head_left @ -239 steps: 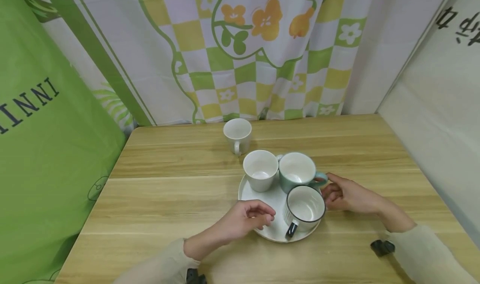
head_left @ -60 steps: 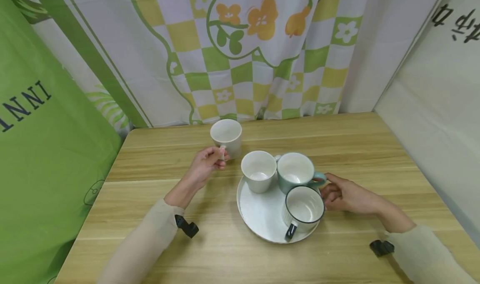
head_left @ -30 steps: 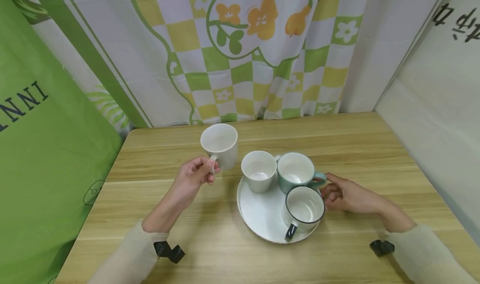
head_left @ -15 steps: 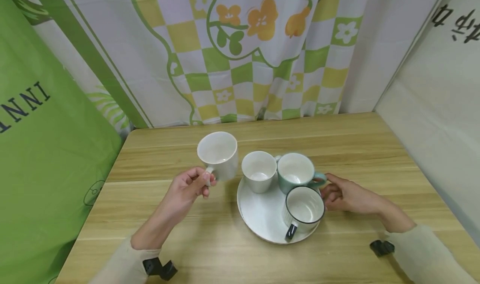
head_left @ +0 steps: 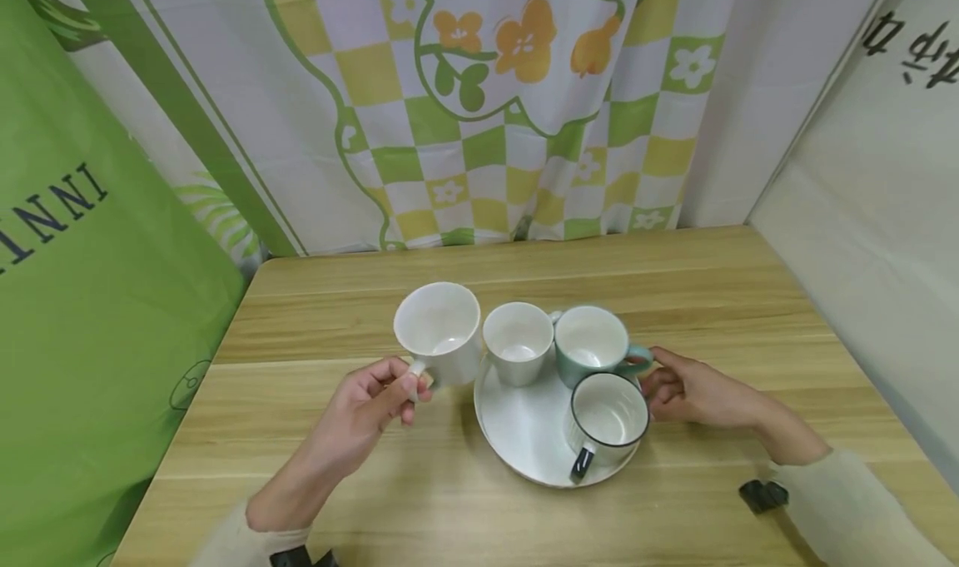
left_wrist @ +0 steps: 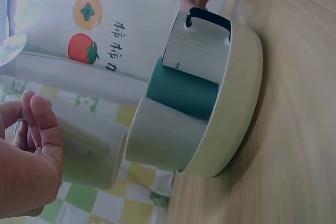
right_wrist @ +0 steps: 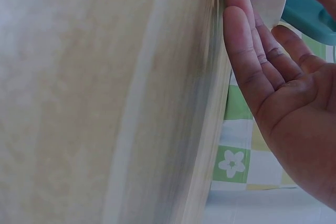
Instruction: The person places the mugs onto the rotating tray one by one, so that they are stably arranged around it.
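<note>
In the head view my left hand (head_left: 355,421) pinches the handle of a white mug (head_left: 442,334), held up left of the round white tray (head_left: 517,434). The mug leans a little, its inside showing bare. The left wrist view has the same mug (left_wrist: 92,145) beside the loaded tray (left_wrist: 244,98). On the tray stand a white mug (head_left: 517,346), a teal mug (head_left: 592,342) and a black-rimmed mug (head_left: 610,413) with a black handle. My right hand (head_left: 697,392) rests at the tray's right side, below the teal handle; its fingers (right_wrist: 244,51) lie extended in the right wrist view.
A wood-grain table (head_left: 337,317) carries everything. Behind it hangs a checked curtain (head_left: 479,151), a green cloth (head_left: 97,325) hangs at the left, and a pale wall cover (head_left: 884,217) stands at the right. The front-left part of the tray is bare.
My left hand went from over the tray to the white mug at the back, gripped its handle, lifted it and brought it nearer, beside the tray. The right hand stays at the tray's side.
</note>
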### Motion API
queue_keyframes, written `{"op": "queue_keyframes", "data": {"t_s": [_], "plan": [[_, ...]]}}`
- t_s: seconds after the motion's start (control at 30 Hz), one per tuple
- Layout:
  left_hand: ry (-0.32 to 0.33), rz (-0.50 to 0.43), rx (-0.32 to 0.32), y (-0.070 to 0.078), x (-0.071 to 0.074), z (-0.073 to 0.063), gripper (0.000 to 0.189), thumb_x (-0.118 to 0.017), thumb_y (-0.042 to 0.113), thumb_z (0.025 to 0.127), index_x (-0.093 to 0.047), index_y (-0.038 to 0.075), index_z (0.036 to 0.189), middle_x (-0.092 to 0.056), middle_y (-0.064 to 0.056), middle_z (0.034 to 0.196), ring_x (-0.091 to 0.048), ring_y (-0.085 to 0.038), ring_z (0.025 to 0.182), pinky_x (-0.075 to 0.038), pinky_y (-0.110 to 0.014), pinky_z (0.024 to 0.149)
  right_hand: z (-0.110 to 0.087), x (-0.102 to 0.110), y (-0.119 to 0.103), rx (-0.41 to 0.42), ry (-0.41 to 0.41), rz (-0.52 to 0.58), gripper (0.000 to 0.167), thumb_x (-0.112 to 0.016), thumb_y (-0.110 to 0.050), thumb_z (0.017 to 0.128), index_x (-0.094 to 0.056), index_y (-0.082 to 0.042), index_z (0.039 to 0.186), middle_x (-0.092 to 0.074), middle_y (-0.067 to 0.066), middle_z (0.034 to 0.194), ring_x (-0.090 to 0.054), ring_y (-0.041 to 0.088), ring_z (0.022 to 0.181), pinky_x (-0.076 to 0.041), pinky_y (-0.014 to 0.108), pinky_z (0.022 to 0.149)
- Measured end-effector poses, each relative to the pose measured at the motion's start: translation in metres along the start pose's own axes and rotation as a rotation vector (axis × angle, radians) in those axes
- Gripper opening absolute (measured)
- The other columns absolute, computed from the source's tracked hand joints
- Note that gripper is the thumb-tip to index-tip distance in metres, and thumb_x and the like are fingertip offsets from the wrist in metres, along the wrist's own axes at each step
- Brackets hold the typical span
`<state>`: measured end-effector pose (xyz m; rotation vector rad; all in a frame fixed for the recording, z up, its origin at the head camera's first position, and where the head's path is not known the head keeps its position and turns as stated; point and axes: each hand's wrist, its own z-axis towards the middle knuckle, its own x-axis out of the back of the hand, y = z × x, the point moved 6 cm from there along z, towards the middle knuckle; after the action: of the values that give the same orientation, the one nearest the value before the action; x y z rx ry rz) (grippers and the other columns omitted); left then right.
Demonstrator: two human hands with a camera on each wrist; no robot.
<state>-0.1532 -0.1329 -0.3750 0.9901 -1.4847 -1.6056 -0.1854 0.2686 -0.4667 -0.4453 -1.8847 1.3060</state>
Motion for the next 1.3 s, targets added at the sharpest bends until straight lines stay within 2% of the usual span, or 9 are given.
{"op": "queue_keyframes", "data": {"t_s": [0.3,0.47,0.63,0.77,0.97,1.3], "plan": [[-0.105,-0.025,-0.058,-0.007,-0.018,-0.006,0.018,-0.049,0.005,0.103,-0.063,0.013,0.096,-0.066,0.007,0.094,-0.057,-0.001,0.074,-0.051,-0.016,0.065,0.0,0.001,0.001,-0.017,0.011,-0.004,0.07,-0.071,-0.01,0.092,-0.029,0.003,0.147,-0.065,0.025,0.116,-0.069,0.011,0.092,-0.058,0.027,0.076],[-0.144,-0.03,-0.047,-0.014,-0.028,-0.007,0.016,-0.05,0.004,0.103,-0.062,0.011,0.095,-0.067,0.009,0.093,-0.058,-0.002,0.072,-0.052,-0.017,0.066,0.001,0.0,0.0,0.006,0.016,-0.014,0.067,-0.07,-0.009,0.092,-0.031,0.002,0.145,-0.067,0.022,0.111,-0.069,0.011,0.09,-0.058,0.026,0.075],[-0.183,-0.021,-0.042,-0.022,-0.037,-0.009,0.013,-0.051,0.004,0.102,-0.056,-0.006,0.094,-0.068,0.01,0.093,-0.059,-0.001,0.068,-0.051,-0.019,0.069,0.001,0.0,-0.002,0.034,0.016,-0.02,0.064,-0.069,-0.008,0.092,-0.033,0.002,0.144,-0.067,0.022,0.109,-0.069,0.011,0.088,-0.058,0.026,0.075],[-0.228,-0.034,-0.075,-0.027,-0.045,-0.009,0.019,-0.05,0.003,0.102,-0.052,-0.016,0.097,-0.068,0.009,0.095,-0.058,0.0,0.07,-0.052,-0.019,0.068,0.001,0.0,-0.003,0.038,0.014,-0.016,0.063,-0.069,-0.008,0.093,-0.033,0.002,0.144,-0.067,0.022,0.109,-0.069,0.011,0.088,-0.058,0.026,0.074],[-0.267,-0.039,-0.084,-0.037,-0.055,-0.01,0.02,-0.051,0.004,0.102,-0.053,-0.016,0.099,-0.068,0.008,0.096,-0.059,0.002,0.072,-0.052,-0.018,0.069,0.0,-0.001,-0.002,0.036,0.009,-0.014,0.063,-0.068,-0.007,0.093,-0.032,0.002,0.144,-0.066,0.022,0.11,-0.069,0.011,0.089,-0.058,0.026,0.075],[-0.278,-0.028,-0.063,-0.057,-0.065,-0.009,0.021,-0.054,0.008,0.102,-0.056,-0.013,0.096,-0.07,0.006,0.095,-0.059,0.002,0.07,-0.053,-0.018,0.07,0.0,-0.001,-0.001,0.016,0.008,-0.011,0.064,-0.069,-0.008,0.093,-0.032,0.001,0.144,-0.067,0.02,0.111,-0.069,0.011,0.089,-0.058,0.026,0.075]]}}
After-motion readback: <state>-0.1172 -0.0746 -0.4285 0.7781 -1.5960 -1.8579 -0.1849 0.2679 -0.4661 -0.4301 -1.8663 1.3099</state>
